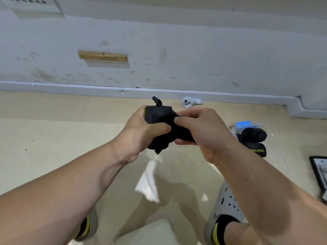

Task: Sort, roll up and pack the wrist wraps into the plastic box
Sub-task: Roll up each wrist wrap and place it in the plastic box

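Rolling appears to be the step in hand: a black wrist wrap [160, 119] is held in the air above the floor [70, 138], in front of the body, gripped by both hands and touching nothing else. The left hand [141, 131] is curled round the bundled end, its thumb pressed across the front of the fabric, while the fingers [177, 119] of the right hand [201, 128] are bent and pinch the looser part between thumb and forefinger. A small loop [157, 100] is seen sticking up from the top of the bundle, and a loose end hangs below the left hand, so the roll is judged to be partly formed and not yet closed. To the right, well apart from the hands, the clear plastic box [276, 144] stands on the floor with a blue clip [243, 124] at its far edge; at least two dark wraps are already lying in it, one rolled wrap [253, 137] at the back and one lettered wrap [257, 151] marked in yellow at the front. Some packing is therefore taken as done. No further loose wraps can be made out on the floor, though part of it is hidden by the arms. What is left, as far as can be judged, is for this wrap to be finished and laid in the box; whether a lid is to be fitted cannot be told.
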